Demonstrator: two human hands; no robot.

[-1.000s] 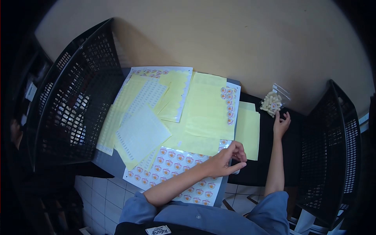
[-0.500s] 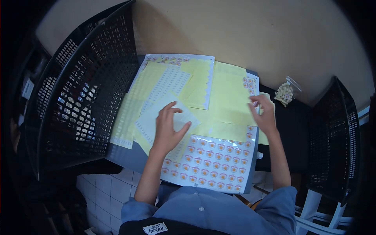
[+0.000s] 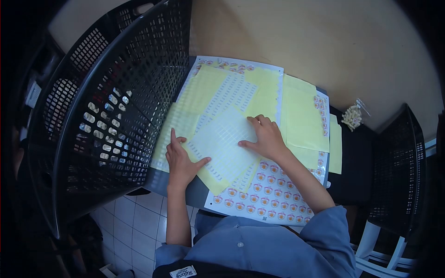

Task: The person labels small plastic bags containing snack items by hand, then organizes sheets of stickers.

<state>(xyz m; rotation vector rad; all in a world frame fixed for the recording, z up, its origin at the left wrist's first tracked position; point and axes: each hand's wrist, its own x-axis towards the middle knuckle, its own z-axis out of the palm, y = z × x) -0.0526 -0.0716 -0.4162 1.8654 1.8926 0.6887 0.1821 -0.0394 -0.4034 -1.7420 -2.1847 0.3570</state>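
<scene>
Between the wide-spread left grip (image 3: 181,167) and the right grip (image 3: 270,140), thumb and fingers apart over one edge, lies a pale sheet (image 3: 217,142): probably light, floppy and easily creased, best held flat by opposite edges.

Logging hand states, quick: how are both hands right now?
Left hand: open, holding nothing visible.
Right hand: open, at the pale sheet; whether it touches cannot be told.
</scene>
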